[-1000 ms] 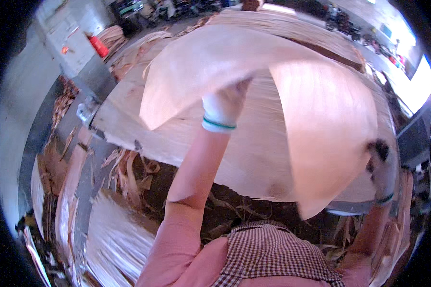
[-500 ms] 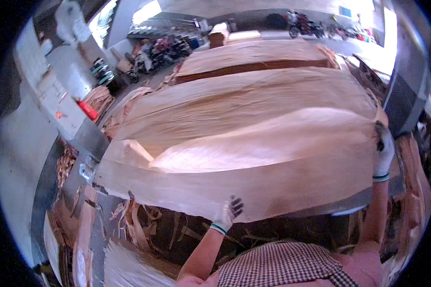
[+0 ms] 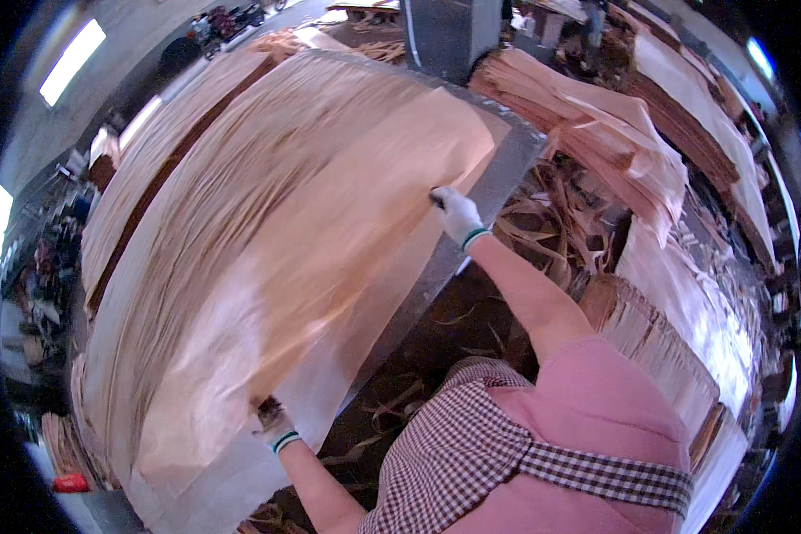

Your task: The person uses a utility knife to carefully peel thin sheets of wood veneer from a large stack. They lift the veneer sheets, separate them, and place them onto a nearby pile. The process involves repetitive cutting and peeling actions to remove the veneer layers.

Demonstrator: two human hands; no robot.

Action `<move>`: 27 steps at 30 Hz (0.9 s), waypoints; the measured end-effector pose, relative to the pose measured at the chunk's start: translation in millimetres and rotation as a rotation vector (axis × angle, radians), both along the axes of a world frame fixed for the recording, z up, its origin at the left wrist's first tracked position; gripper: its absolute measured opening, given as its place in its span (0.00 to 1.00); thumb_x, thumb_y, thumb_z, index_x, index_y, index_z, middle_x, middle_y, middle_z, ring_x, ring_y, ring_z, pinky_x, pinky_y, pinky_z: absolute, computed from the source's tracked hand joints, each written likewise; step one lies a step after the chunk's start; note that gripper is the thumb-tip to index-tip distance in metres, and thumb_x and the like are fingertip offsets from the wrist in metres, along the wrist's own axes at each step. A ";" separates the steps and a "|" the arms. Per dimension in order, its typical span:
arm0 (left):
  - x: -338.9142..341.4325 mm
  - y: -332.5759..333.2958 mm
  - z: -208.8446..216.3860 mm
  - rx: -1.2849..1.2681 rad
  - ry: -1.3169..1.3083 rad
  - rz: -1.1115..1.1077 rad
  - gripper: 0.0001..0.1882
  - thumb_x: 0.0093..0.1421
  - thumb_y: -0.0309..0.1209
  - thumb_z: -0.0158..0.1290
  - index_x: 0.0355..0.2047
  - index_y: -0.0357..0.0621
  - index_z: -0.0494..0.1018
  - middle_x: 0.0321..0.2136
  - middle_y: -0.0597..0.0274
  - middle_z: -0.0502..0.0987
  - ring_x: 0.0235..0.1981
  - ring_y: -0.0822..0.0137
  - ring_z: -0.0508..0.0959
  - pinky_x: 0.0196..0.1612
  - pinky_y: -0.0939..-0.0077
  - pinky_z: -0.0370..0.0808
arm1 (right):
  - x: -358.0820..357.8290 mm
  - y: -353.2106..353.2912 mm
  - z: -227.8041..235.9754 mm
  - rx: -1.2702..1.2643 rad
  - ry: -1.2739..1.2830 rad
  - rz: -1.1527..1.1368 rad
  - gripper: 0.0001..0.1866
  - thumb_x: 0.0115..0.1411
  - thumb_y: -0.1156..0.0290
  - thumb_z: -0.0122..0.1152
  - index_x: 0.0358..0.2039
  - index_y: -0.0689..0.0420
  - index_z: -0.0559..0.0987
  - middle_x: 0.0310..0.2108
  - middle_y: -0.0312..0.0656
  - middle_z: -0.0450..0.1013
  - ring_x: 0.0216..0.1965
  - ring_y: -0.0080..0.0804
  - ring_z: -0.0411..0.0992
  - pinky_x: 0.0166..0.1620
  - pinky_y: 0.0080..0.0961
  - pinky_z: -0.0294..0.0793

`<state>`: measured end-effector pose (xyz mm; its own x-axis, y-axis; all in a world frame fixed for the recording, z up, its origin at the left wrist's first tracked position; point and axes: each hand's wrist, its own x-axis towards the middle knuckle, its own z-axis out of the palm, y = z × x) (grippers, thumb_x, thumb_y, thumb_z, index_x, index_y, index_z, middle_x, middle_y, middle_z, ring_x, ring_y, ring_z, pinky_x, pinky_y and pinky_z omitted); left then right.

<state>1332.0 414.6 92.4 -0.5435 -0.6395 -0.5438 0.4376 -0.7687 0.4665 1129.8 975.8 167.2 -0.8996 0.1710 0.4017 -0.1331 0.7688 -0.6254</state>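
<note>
A thin, pale wood veneer sheet (image 3: 329, 240) lies loosely over a wide stack of veneer (image 3: 178, 205), its near edge raised between my hands. My right hand (image 3: 457, 214), in a white glove with dark fingertips, is closed on that edge toward the far right. Lower left, my left hand (image 3: 274, 422), gloved alike, pinches the same edge; its fingers are slightly blurred and partly hidden. Under the raised edge shows another smooth pale sheet (image 3: 365, 334), reaching to the near side of the stack.
A grey metal surface (image 3: 498, 182) borders the stack's right end, with a grey post (image 3: 449, 40) beyond. Veneer scraps (image 3: 561, 214) litter the floor. More veneer piles stand at right (image 3: 587, 125) and behind the stack (image 3: 165, 138). A red cylinder (image 3: 69, 482) lies lower left.
The view has swung to the right. My left hand, open before, has closed on the sheet's near edge. My right hand has moved from the sheet's right end along to its near edge.
</note>
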 end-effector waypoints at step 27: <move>246.5 -149.4 -38.6 -0.016 -0.124 0.088 0.10 0.63 0.31 0.42 0.43 0.44 0.68 0.35 0.59 0.74 0.34 0.60 0.75 0.41 0.61 0.74 | 120.0 -271.4 -29.4 -0.646 -0.740 0.415 0.16 0.57 0.76 0.49 0.46 0.62 0.73 0.39 0.43 0.74 0.33 0.33 0.74 0.34 0.26 0.75</move>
<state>1578.5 265.1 53.8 -0.4144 -0.6905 -0.5929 0.4410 -0.7222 0.5328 1249.8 704.4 137.8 -0.9195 -0.2198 -0.3259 0.2716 0.2442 -0.9309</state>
